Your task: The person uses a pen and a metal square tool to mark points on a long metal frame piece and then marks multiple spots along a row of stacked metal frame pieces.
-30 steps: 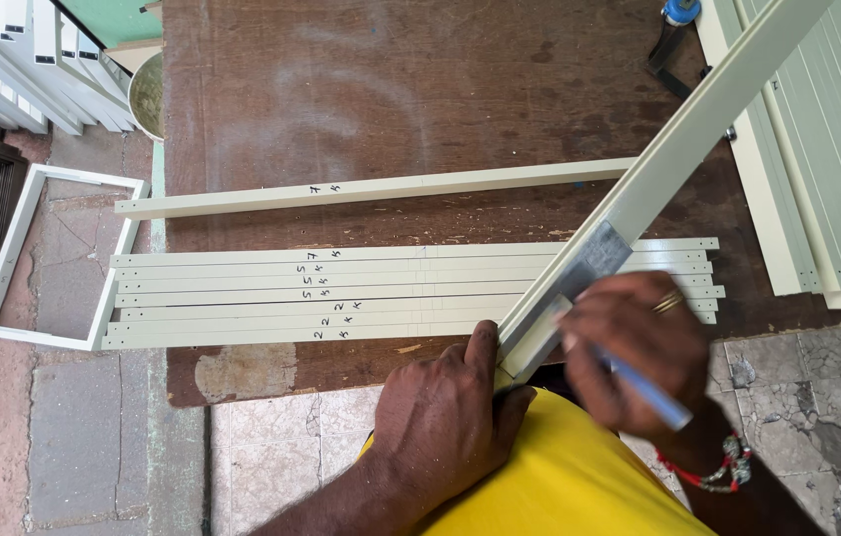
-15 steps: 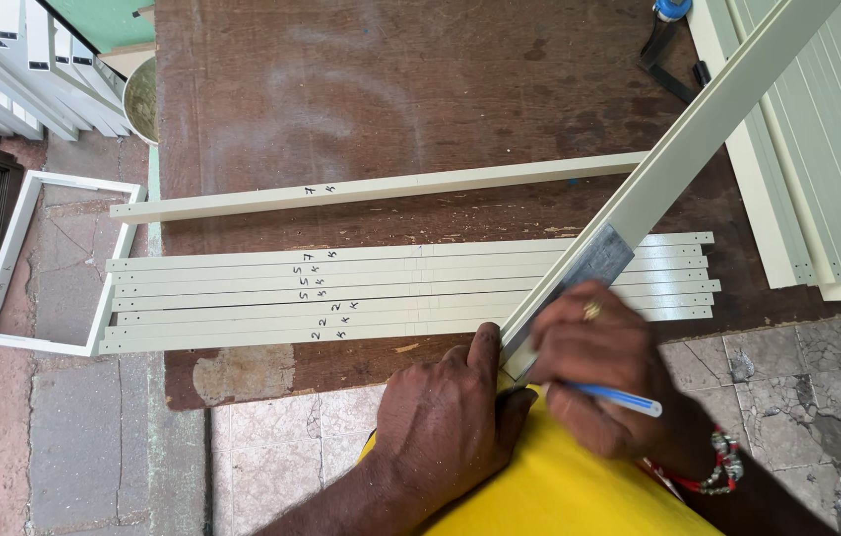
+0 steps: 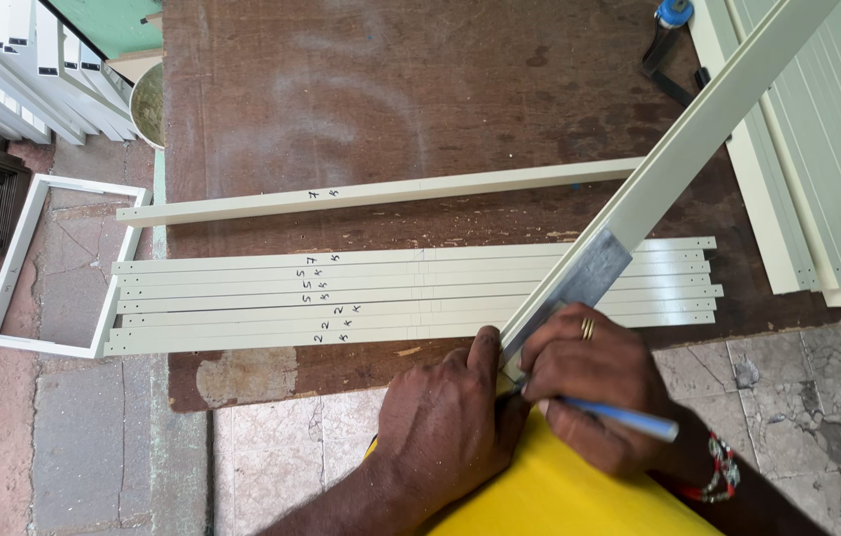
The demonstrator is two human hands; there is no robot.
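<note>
My left hand (image 3: 450,422) grips the near end of a long cream bar (image 3: 678,164) lying slantwise over the brown table (image 3: 341,99) — my right hand (image 3: 604,387) pinches a blue pen (image 3: 624,419) beside a metal square (image 3: 569,288), above flat cream strips (image 3: 242,298).

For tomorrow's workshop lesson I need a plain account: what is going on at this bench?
A person marks a long cream metal bar that lies slanted across a brown worktable. The left hand steadies the bar's near end, while the right hand holds a blue pen against a steel try square laid on it. Under the bar lie five cream strips side by side, with a sixth strip apart, farther up the table.
</note>
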